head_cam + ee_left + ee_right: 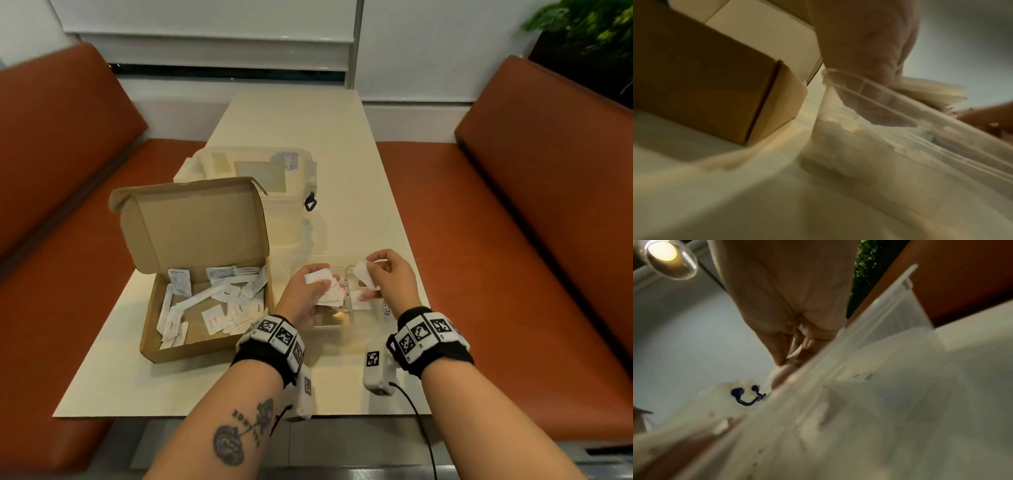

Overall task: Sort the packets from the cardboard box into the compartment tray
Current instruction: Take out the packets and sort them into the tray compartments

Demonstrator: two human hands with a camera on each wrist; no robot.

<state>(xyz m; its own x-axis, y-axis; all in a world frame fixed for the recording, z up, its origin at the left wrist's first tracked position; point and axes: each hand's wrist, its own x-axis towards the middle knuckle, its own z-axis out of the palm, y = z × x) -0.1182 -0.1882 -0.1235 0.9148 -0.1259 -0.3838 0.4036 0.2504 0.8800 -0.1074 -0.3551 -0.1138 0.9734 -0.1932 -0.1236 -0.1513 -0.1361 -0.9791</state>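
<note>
An open cardboard box (191,329) lies at the table's left, with several white packets (219,301) loose inside. To its right stands a clear compartment tray (342,318); some packets lie in it. My left hand (308,287) hovers over the tray's left side and grips a fanned stack of white packets (325,284) with red print. The stack's edges (931,92) also show above the tray's rim (869,84) in the left wrist view. My right hand (383,277) is over the tray's right side and pinches a single white packet (363,274).
A clear lidded plastic container (253,178) with a dark blue latch (310,204) stands behind the box. Orange bench seats (513,240) flank the cream table (308,116). A potted plant (589,31) is at the far right.
</note>
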